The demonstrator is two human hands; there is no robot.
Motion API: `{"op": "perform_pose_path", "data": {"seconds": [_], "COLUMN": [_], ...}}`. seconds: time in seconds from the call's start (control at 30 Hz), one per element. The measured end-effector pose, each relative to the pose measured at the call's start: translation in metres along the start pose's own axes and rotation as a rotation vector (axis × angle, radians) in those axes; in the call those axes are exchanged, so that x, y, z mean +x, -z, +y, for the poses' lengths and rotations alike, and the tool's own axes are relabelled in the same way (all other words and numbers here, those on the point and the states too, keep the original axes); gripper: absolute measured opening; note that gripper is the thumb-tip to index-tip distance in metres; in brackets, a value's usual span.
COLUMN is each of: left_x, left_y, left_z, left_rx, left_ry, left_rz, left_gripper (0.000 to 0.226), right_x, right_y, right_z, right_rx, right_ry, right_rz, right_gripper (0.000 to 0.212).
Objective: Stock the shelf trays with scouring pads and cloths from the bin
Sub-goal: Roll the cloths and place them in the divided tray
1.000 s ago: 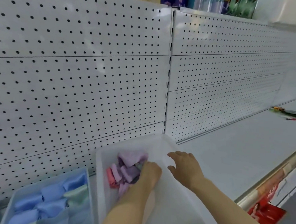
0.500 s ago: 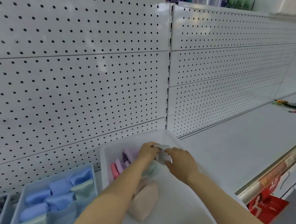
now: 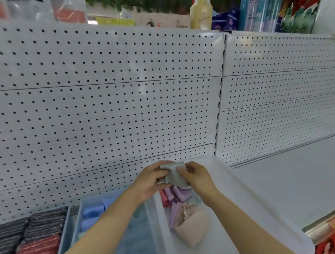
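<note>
Both hands up over the far end of the white bin (image 3: 237,192), sharing one grey-green cloth (image 3: 174,175). Left hand (image 3: 149,181) pinches its 9 o'clock edge, right hand (image 3: 197,179) pinches the 3 o'clock edge; each grip is closed on fabric, fingers curled. Cloth is bunched, long axis roughly 11-to-5 o'clock, lower end hanging toward the bin contents.

In the bin below: purple rolled cloths (image 3: 178,195), pink-red one (image 3: 164,199) at their 9 o'clock, beige cloth (image 3: 191,226) at 6 o'clock.

Blue tray (image 3: 82,216) at the bin's 9 o'clock holds blue rolled cloths (image 3: 92,213). Further out at 9 o'clock, dark scouring pads (image 3: 39,221) with red ones (image 3: 39,245) nearer. All on the white shelf (image 3: 286,183), pegboard (image 3: 105,103) behind.
</note>
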State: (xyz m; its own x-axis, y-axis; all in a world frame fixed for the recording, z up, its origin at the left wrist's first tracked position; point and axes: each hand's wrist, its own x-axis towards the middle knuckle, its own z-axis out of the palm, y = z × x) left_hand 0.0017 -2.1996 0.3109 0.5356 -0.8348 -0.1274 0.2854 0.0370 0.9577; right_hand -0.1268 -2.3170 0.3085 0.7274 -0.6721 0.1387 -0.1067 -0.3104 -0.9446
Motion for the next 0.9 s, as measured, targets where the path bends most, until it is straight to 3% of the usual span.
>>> {"op": "perform_pose_path", "data": {"seconds": [0.13,0.3,0.47,0.57,0.73,0.9], "left_x": [-0.031,-0.066,-0.099,-0.114,-0.132,-0.146], "left_y": [0.030,0.061,0.090,0.103,0.125,0.146], "left_z": [0.012,0.028,0.035,0.037,0.036,0.036], "left_rx": [0.017,-0.054,0.539,0.576,0.546,0.788], "left_ry": [-0.036,-0.083,-0.172,-0.228,-0.281,-0.269], "left_rz": [0.016,-0.026,0.170,0.242,0.365,0.355], "left_gripper": [0.031,0.033,0.036,0.034,0.031,0.024], "right_x": [-0.007,-0.021,-0.028,-0.033,-0.038,-0.042], "right_y": [-0.035,-0.073,-0.103,-0.119,-0.136,-0.154], "right_z": [-0.026,-0.049,-0.066,-0.073,-0.075,-0.070], "right_rx": [0.067,0.176,0.197,0.198,0.133,0.025], "right_ry": [0.111,0.173,0.202,0.205,0.225,0.237], "right_rz": [-0.016,-0.163,-0.161,-0.209,-0.393,-0.398], "right_gripper": [0.017,0.018,0.012,0.013,0.034,0.020]}}
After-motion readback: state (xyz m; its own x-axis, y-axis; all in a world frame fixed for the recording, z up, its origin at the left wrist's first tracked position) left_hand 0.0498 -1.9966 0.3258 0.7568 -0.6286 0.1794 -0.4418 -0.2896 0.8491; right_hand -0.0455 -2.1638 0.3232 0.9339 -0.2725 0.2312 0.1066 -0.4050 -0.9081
